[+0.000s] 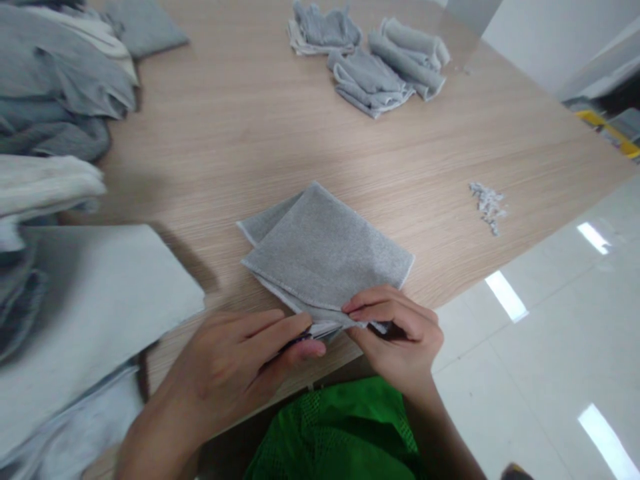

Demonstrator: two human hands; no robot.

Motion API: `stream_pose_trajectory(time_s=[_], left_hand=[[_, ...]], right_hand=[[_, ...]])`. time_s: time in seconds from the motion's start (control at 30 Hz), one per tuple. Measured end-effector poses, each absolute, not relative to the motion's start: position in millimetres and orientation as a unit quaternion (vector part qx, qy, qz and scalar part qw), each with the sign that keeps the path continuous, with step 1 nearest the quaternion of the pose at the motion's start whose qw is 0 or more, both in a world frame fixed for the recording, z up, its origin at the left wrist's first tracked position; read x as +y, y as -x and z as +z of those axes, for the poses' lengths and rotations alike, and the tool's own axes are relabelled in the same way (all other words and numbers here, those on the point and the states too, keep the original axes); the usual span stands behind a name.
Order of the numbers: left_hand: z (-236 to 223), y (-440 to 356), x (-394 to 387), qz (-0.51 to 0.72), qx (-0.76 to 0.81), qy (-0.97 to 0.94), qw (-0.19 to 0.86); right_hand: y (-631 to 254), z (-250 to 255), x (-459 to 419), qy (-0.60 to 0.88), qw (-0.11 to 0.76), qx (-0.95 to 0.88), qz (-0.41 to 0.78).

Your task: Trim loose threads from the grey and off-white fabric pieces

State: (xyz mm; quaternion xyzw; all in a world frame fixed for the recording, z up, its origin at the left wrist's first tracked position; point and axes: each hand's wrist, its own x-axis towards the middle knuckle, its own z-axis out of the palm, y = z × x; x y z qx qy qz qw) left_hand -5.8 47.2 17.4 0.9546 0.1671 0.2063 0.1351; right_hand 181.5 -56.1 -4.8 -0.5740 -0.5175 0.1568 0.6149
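A grey piece of fabric [330, 247], stitched along its edges and layered, lies near the table's front edge. My right hand [395, 327] pinches its near edge between thumb and fingers. Just left of that, my left hand [255, 353] is closed around small dark-handled thread snips [303, 337], mostly hidden by the fingers. Their thin metal tip points right, along the fabric's edge toward my right fingertips. Whether the blades touch the fabric I cannot tell.
At left are a heap of grey fabric [65, 67] and a pale board-like sheet [110, 273]. Folded grey pieces [375, 80] lie at the back. Light scraps [487, 203] are on the table [225, 133] at right, near its edge above the tiled floor [525, 373].
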Motion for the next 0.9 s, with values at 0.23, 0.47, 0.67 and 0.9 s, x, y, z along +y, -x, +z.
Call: stream_pose_trajectory(time_s=[0.23, 0.47, 0.67, 0.9], left_hand=[[20, 4, 48, 0.223, 0.179, -0.937, 0.200], [32, 2, 53, 0.257, 0.217, -0.912, 0.235], [36, -1, 51, 0.294, 0.282, -0.882, 0.237], [79, -54, 48, 0.353, 0.198, -0.905, 0.130]], right_hand=[[-182, -6, -54, 0.560, 0.619, -0.528, 0.154], [-181, -10, -54, 0.558, 0.627, -0.523, 0.151], [-181, -14, -53, 0.558, 0.619, -0.530, 0.156], [-178, -22, -48, 0.549, 0.630, -0.531, 0.139]])
